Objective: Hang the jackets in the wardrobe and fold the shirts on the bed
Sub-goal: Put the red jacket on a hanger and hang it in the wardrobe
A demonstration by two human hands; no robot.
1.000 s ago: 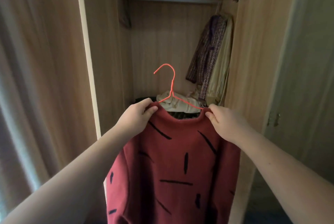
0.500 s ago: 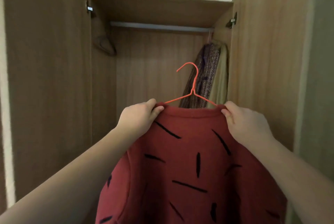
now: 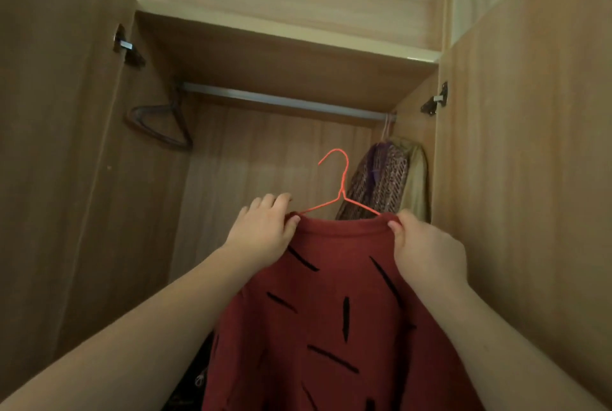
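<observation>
A: Fingers (image 3: 269,202) of the left hand (image 3: 261,231), what were they doing?

B: Curled over the red jacket (image 3: 334,311) at one shoulder, thumb pinching the neckline. The right hand (image 3: 427,251) pinched the other shoulder the same way.

A: And the jacket itself?

B: It sat on an orange wire hanger (image 3: 342,192), held below the wardrobe rail (image 3: 281,100), hook not yet on it (rust-red cloth, short black dashes). Two other garments (image 3: 384,178) hung at the rail's right end, a dark hanger (image 3: 159,125) at its left.
</observation>
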